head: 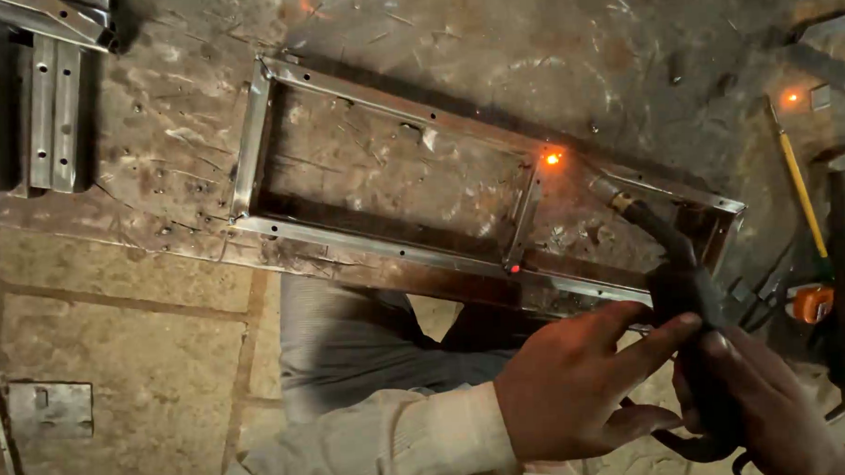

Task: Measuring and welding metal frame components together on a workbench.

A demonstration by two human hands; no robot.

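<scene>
Both hands grip one dark welding torch point(691, 298) at lower right. Left hand point(577, 382) is wrapped round the handle, forefinger stretched along it; right hand point(775, 408) closes on the handle from the far side, partly cut off by the frame edge. Lower end of the torch and its cable are hidden behind the hands.

Torch neck runs up-left to its nozzle point(606, 190), just beside a glowing orange spot point(553, 158) where a cross-bar point(525, 215) meets the far rail of a rectangular metal frame point(345, 156). Frame lies flat on the scratched steel worktop point(157, 134); its right end sits in shadow behind the torch, detail unclear.

Metal channel sections point(24, 102) lie at upper left, cut off by the edge. Yellow-handled tool point(800, 191) lies to the right, head indistinct. Small metal plate point(50, 410) on the floor, lower left.
</scene>
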